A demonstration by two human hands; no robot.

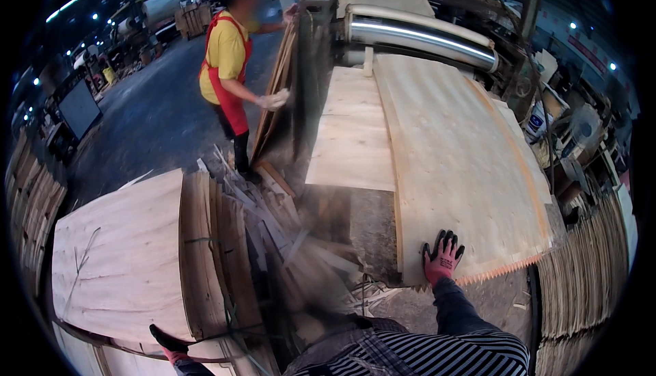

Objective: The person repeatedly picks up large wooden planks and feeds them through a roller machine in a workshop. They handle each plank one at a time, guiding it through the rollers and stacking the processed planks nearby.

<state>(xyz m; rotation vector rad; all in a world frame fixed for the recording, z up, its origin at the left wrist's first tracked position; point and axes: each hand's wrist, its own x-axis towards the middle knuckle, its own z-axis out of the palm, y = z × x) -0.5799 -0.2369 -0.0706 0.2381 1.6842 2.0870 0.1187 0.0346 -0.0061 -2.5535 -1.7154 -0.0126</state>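
Observation:
My right hand [443,258], in a pink and black glove, lies with its fingers spread on the near edge of a large pale wood veneer sheet [465,150]. This sheet rests on a machine bed and has a jagged near edge. A smaller veneer piece [355,126] lies along its left side. At the lower left, my left hand [174,346], gloved alike, has its fingers stretched out at the near edge of a veneer stack [123,253]. Part of that hand is hidden, and nothing shows in it.
A shiny metal roller [424,42] spans the machine's far end. A co-worker [232,55] in a red apron stands at the left with upright boards [275,92]. Scrap strips [280,232] litter the gap between stack and machine. Stacked veneer [577,287] stands at the right.

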